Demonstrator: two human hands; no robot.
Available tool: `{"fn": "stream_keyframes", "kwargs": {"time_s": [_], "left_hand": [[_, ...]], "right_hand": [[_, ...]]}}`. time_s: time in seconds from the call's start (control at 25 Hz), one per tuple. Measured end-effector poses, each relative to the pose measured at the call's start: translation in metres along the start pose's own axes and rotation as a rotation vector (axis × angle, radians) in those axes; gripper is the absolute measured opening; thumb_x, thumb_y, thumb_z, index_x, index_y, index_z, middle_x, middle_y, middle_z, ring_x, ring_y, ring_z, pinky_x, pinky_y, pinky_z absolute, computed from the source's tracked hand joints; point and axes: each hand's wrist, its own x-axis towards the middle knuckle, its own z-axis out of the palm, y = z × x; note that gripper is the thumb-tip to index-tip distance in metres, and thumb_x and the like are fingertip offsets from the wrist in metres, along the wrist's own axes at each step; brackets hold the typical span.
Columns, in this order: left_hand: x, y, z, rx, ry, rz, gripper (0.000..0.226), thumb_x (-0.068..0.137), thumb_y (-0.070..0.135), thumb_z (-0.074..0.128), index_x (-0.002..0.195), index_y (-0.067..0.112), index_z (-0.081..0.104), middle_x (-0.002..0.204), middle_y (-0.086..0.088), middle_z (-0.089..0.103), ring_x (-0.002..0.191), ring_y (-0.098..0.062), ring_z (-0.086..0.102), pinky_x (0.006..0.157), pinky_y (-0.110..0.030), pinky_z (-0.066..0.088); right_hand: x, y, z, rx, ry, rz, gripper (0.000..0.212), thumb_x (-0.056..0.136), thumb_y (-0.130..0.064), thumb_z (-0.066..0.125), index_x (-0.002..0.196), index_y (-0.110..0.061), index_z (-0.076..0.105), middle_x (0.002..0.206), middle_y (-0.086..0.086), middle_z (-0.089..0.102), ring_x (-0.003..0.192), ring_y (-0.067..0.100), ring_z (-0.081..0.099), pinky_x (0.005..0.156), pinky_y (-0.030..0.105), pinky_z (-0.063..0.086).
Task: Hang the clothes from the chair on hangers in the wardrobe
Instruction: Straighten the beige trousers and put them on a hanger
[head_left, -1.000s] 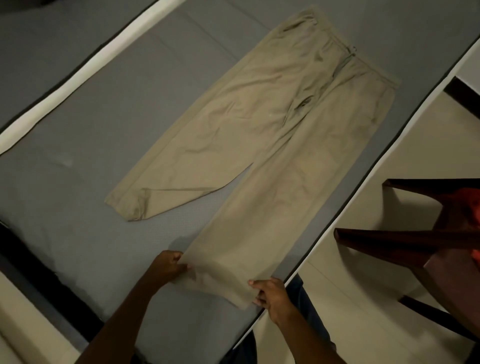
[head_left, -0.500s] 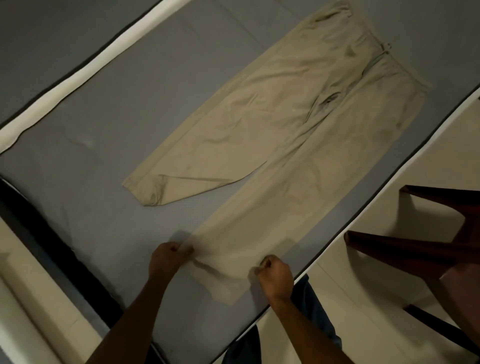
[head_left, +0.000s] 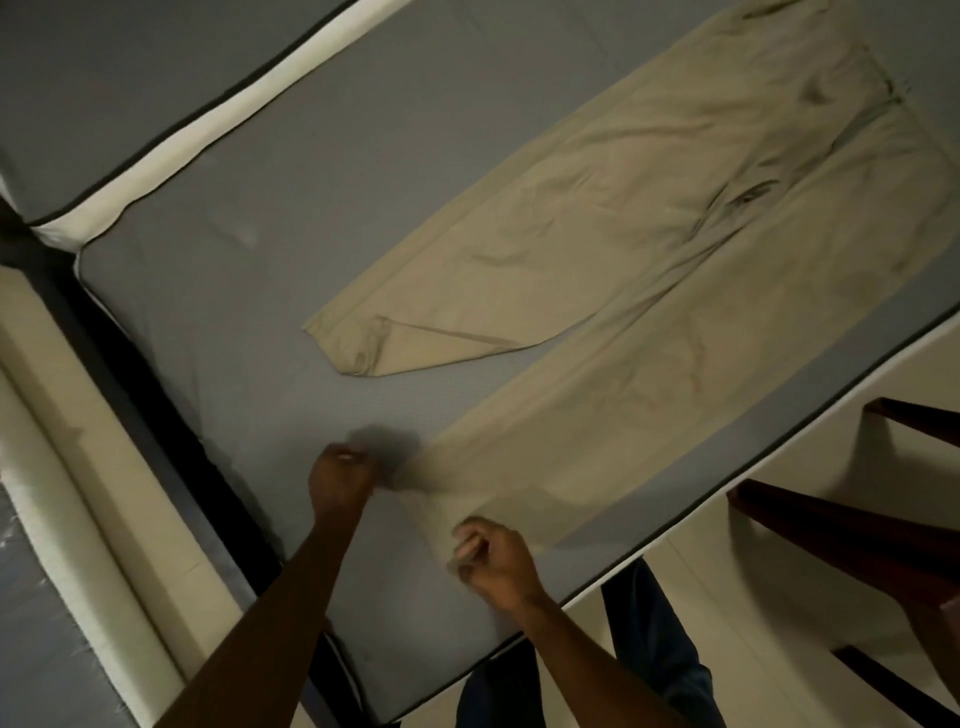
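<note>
Since the earlier frame, both hands have drawn the hem nearer the mattress (head_left: 218, 270) corner. The left hand (head_left: 340, 480) and right hand (head_left: 493, 561) are pinching the trousers (head_left: 649, 249) hem; trousers are lying flat on the mattress, with the chair (head_left: 852, 530) beside it.

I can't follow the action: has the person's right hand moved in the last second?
Yes. The right hand, pinching the hem of the khaki trousers, has moved inward from the mattress edge, over the mattress toward the left hand.
</note>
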Motion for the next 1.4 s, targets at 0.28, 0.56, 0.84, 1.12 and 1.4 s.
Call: {"fn": "stream_keyframes", "kwargs": {"time_s": [0.28,0.56,0.84,1.12,1.4], "left_hand": [[0.058,0.098,-0.007,0.138,0.207,0.480,0.075,0.071,0.037,0.089,0.133,0.015,0.054,0.125,-0.004,0.062,0.116,-0.024,0.057,0.093,-0.041,0.050],[0.081,0.117,-0.014,0.297,-0.038,0.495,0.027,0.074,0.015,0.077,0.100,0.021,0.077,0.085,0.008,0.069,0.079,-0.014,0.063,0.068,-0.024,0.044],[0.074,0.013,-0.017,0.663,-0.085,0.608,0.019,0.068,0.001,0.072,0.078,0.017,0.072,0.084,-0.010,0.068,0.082,-0.035,0.066,0.069,-0.035,0.053],[0.046,0.078,-0.008,0.421,0.220,0.521,0.016,0.076,0.009,0.068,0.092,0.012,0.069,0.087,-0.012,0.067,0.086,-0.038,0.064,0.070,-0.043,0.056],[0.074,0.231,0.056,0.395,0.244,0.572,0.051,0.081,0.028,0.079,0.124,0.008,0.060,0.115,-0.016,0.066,0.107,-0.041,0.059,0.083,-0.051,0.054]], "right_hand": [[0.067,-0.095,-0.062,-0.437,0.483,-0.403,0.028,0.081,-0.006,0.057,0.103,-0.016,0.072,0.102,0.006,0.069,0.094,0.028,0.066,0.077,0.039,0.056],[0.155,-0.202,-0.083,-0.925,0.503,-0.543,0.067,0.059,-0.009,0.073,0.125,-0.007,0.062,0.116,0.016,0.065,0.107,0.039,0.059,0.085,0.044,0.048],[0.132,-0.153,-0.062,-0.912,-0.056,-0.542,0.050,0.066,-0.031,0.085,0.111,-0.016,0.066,0.116,0.008,0.053,0.109,0.029,0.055,0.079,0.038,0.055],[0.119,-0.175,-0.166,-0.616,0.146,-0.476,0.034,0.072,-0.016,0.061,0.103,-0.016,0.074,0.104,0.007,0.071,0.093,0.029,0.068,0.077,0.037,0.055],[0.157,-0.192,-0.400,-0.433,0.446,-0.438,0.017,0.091,-0.009,0.062,0.099,-0.019,0.074,0.096,-0.001,0.077,0.091,0.019,0.073,0.086,0.043,0.058]]}}
